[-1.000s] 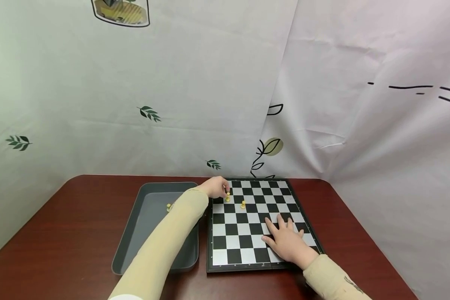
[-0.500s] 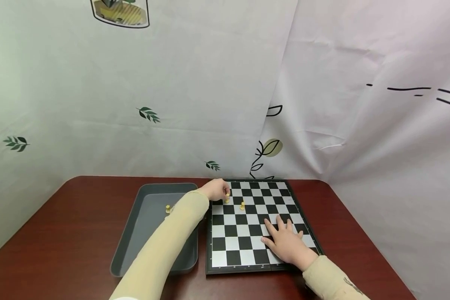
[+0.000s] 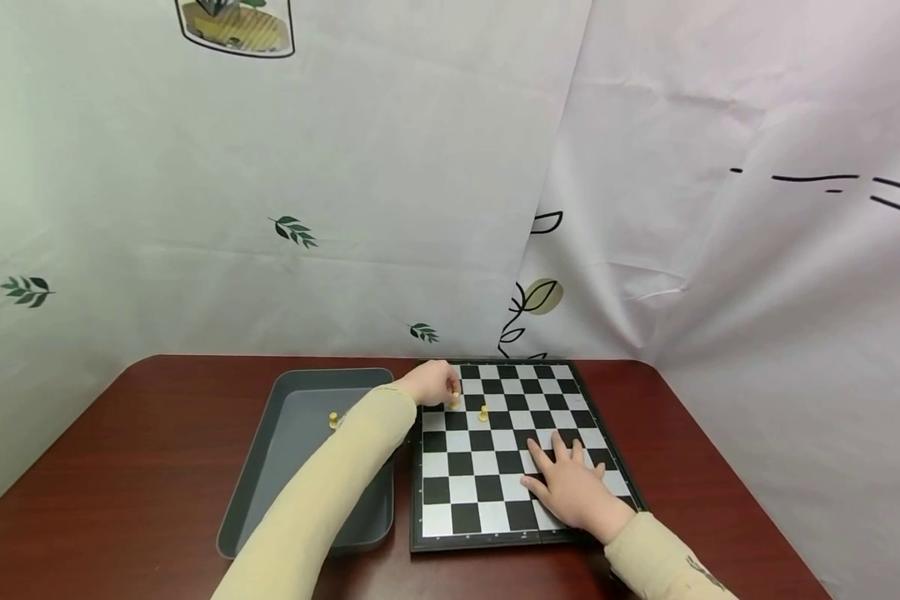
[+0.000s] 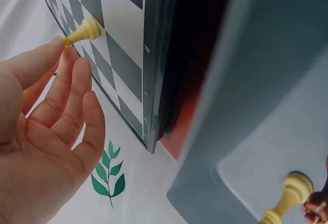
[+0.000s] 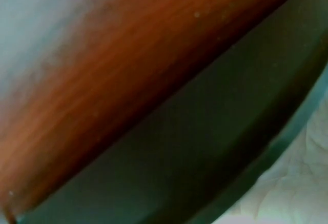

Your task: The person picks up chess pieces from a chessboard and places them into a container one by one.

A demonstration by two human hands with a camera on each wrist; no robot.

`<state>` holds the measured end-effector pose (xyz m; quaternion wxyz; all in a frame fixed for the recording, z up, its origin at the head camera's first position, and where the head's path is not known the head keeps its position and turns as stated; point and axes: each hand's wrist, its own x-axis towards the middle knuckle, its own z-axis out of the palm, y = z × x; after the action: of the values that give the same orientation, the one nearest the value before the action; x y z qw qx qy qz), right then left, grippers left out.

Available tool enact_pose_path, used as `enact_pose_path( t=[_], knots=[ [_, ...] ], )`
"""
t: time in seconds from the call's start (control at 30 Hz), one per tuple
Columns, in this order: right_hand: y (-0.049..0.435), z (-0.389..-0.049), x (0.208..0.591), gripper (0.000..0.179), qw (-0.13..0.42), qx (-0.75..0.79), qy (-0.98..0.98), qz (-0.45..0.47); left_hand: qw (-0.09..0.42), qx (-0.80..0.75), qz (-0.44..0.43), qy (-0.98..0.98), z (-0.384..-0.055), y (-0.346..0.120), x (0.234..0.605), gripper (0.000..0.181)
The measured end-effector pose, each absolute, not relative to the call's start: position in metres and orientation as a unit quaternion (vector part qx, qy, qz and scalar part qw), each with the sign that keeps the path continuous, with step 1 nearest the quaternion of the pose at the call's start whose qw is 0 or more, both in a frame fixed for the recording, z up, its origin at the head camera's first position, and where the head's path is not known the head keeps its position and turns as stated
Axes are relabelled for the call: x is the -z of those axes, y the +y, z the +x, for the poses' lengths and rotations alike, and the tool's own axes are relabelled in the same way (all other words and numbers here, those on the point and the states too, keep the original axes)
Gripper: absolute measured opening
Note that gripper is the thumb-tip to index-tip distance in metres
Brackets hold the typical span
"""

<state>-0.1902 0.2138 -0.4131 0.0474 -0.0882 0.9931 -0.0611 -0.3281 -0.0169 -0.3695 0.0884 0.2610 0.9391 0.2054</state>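
Note:
At the board's far left corner, my left hand (image 3: 431, 383) pinches the top of a pale yellow chess piece (image 4: 88, 29) between thumb and fingertips. The piece's base meets the board in the left wrist view, and its head is hidden by the fingers. A second yellow chess piece (image 3: 483, 413) stands a little to the right on the black-and-white chessboard (image 3: 476, 540). My right hand (image 3: 576, 493) rests flat on the board's near right part, fingers spread. That hand does not clearly show in the blurred right wrist view.
Left of the board lies a grey tray (image 3: 258, 467), partly covered by my left sleeve (image 3: 330, 483). Inside it is another yellow chess piece (image 4: 293, 193), beside a reddish thing (image 4: 318, 207) cut off by the frame. The dark red table (image 3: 120, 483) ends at a white patterned cloth (image 3: 390, 167).
The head view has shifted slightly. Less of the pinched chess piece shows below my left fingers than a second ago. My right hand stays in place on the board.

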Motion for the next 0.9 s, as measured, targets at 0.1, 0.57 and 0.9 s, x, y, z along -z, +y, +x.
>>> enact_pose_path(
  t=[0.1, 0.57, 0.9],
  knots=[
    [0.214, -0.19, 0.413, 0.059, 0.049, 0.063, 0.993, -0.089, 0.083, -0.204, 0.271, 0.937, -0.326, -0.015, 0.369, 0.007],
    [0.215, -0.19, 0.413, 0.059, 0.052, 0.062, 0.993, -0.088, 0.079, -0.23, 0.279, 0.929, -0.32, -0.019, 0.354, 0.006],
    [0.214, -0.19, 0.412, 0.06, 0.054, 0.063, 0.992, -0.091, 0.069, -0.218, 0.299, 0.926, -0.304, -0.03, 0.346, 0.005]
  ],
)
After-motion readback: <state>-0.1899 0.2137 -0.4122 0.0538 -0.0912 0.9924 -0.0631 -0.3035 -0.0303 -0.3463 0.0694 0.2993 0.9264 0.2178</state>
